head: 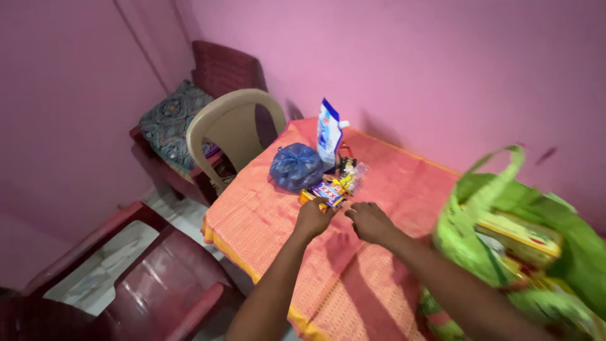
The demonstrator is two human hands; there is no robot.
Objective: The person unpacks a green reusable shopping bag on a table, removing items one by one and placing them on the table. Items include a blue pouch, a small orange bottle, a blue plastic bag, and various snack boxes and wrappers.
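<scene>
Looking down past our own arms, we see the nearest things first: a dark red plastic chair (158, 278) at lower left, pulled up by the table's corner, and a bright green carry bag (505, 233) at lower right, blurred, sitting on the table with a yellow box (521, 237) poking out of its mouth.

Both arms reach in over the table (265, 221), which wears an orange-pink woven cloth with a yellow edge. Our left hand (313, 218) is curled loosely, fingers bent down onto a small pile of wrapped snack bars (328, 194); it touches the pile's near edge, but we cannot tell if it actually grips one. Our right hand (369, 221) lies just beside it, palm down, fingers partly spread and pointing toward the same pile, holding nothing, fingertips close to the wrappers but contact unclear.

The snack bars lie near the table's middle, between the hands and the items behind. Just past them are a clear packet (355, 177) and a small dark item too blurred to name. Left of those, a knotted blue plastic bag (295, 166) sits on the cloth. Behind it stands a white and blue refill pouch (328, 132) with a spout, upright.

Farther off, a beige plastic chair (230, 126) faces the table's far corner, and another dark red chair (221, 69) with a patterned cushion (169, 120) stands against the pink wall (410, 57).
</scene>
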